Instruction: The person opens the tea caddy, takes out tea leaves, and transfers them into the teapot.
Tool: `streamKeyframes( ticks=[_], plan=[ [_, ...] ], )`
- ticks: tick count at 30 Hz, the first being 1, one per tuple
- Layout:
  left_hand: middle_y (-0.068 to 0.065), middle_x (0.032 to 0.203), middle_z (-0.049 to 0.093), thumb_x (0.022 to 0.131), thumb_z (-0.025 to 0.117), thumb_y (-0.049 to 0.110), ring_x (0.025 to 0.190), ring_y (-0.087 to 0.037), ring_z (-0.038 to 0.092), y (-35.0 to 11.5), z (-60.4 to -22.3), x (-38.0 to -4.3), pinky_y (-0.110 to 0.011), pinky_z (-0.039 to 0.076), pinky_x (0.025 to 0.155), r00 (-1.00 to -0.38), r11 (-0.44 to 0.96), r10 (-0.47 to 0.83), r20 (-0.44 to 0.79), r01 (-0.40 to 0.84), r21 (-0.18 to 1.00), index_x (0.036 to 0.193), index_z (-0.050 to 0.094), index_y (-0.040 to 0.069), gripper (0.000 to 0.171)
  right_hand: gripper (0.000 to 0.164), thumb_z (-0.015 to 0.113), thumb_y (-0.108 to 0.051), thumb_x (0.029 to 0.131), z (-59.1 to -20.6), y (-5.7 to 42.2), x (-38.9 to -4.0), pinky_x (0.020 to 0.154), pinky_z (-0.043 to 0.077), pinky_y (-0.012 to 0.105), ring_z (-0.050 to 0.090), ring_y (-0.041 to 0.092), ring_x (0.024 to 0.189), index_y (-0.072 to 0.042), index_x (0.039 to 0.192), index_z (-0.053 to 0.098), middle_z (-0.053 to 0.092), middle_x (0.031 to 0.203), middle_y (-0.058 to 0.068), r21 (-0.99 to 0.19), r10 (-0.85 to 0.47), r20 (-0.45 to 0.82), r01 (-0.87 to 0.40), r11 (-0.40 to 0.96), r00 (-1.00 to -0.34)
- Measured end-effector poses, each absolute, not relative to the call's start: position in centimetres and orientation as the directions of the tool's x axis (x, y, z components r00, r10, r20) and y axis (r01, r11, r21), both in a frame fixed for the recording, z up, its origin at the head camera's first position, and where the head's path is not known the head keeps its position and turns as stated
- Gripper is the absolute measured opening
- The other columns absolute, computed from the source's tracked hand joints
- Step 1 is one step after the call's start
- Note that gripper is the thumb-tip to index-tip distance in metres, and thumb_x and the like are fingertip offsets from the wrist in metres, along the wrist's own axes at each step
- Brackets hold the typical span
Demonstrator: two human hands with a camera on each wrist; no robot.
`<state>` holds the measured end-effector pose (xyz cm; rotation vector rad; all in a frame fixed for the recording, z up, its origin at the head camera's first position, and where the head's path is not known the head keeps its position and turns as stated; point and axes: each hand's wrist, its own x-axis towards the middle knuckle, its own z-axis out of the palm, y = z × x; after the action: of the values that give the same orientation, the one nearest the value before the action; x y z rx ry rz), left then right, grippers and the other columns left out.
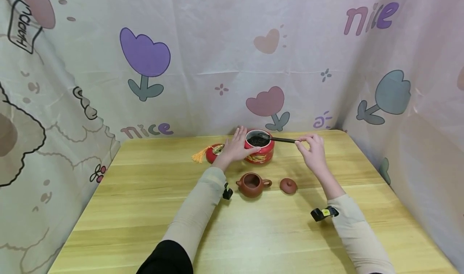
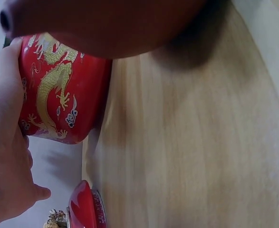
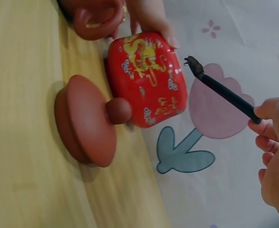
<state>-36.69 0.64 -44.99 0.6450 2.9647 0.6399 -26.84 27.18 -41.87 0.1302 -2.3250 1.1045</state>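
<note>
A red lidless jar with a gold dragon holds dark, loose tea leaves. My left hand steadies it from the left, thumb across the front near the rim; the fingers' far contact is partly hidden. My right hand pinches the end of a slim black tea scoop. Dark leaves cling to the scoop's tip, which is over the jar's mouth in the head view. Nearer me stands a brown clay teapot, uncovered, with its lid lying to the right.
Left of the jar, partly behind my left hand, lies a red jar lid with a yellow tassel. Everything stands on a wooden table. A printed cloth hangs behind the table's far edge.
</note>
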Motion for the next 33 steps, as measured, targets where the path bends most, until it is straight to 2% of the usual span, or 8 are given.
streamKeyframes(
  ticks=[9,16,23,27,33],
  plan=[
    [-0.004,0.167,-0.003,0.081,0.037,0.085,0.154,-0.022,-0.004,0.7,-44.4,-37.0,-0.064,0.011,0.119,-0.914,0.868,0.403,0.038,0.395,0.301,0.158,0.002,0.017,0.109,0.014,0.069,-0.004,0.086,-40.6,27.4,-25.2,0.093,0.029,0.044,0.04,0.036,0.109,0.008,0.094,0.067,0.055,0.108,0.026,-0.655,0.12,0.599,-0.398,0.642,-0.792],
    [-0.003,0.167,0.001,0.079,0.038,0.087,0.154,-0.024,-0.002,0.8,-44.0,-36.7,-0.064,0.009,0.119,-0.922,0.897,0.386,0.034,0.384,0.22,0.158,0.008,0.019,0.109,0.011,0.069,0.001,0.085,-40.9,27.6,-23.4,0.087,0.028,0.038,0.037,0.022,0.103,0.008,0.094,0.067,0.054,0.103,0.023,-0.631,0.08,0.618,-0.432,0.645,-0.782],
    [-0.004,0.167,0.003,0.08,0.043,0.084,0.154,-0.024,-0.002,0.8,-44.2,-36.5,-0.062,0.009,0.12,-0.919,0.896,0.393,0.014,0.387,0.218,0.158,0.01,0.018,0.107,0.009,0.069,0.004,0.083,-41.4,27.8,-21.1,0.086,0.028,0.035,0.035,0.009,0.103,0.007,0.092,0.067,0.054,0.1,0.019,-0.625,0.078,0.628,-0.443,0.643,-0.774],
    [-0.004,0.167,0.005,0.08,0.042,0.083,0.154,-0.024,-0.001,0.8,-44.3,-36.7,-0.062,0.009,0.12,-0.92,0.897,0.391,0.027,0.387,0.214,0.158,0.01,0.019,0.106,0.01,0.069,0.001,0.085,-41.2,28.0,-20.3,0.082,0.029,0.033,0.032,0.002,0.104,0.005,0.094,0.068,0.055,0.102,0.016,-0.624,0.069,0.607,-0.422,0.657,-0.792],
    [-0.004,0.167,0.004,0.079,0.037,0.087,0.154,-0.023,0.0,0.8,-44.4,-36.9,-0.062,0.011,0.12,-0.921,0.897,0.387,0.033,0.385,0.216,0.159,0.006,0.018,0.109,0.01,0.068,-0.001,0.087,-41.1,28.1,-19.2,0.072,0.027,0.026,0.031,0.0,0.101,0.003,0.096,0.069,0.055,0.105,0.013,-0.609,0.02,0.583,-0.42,0.673,-0.812]
  ],
)
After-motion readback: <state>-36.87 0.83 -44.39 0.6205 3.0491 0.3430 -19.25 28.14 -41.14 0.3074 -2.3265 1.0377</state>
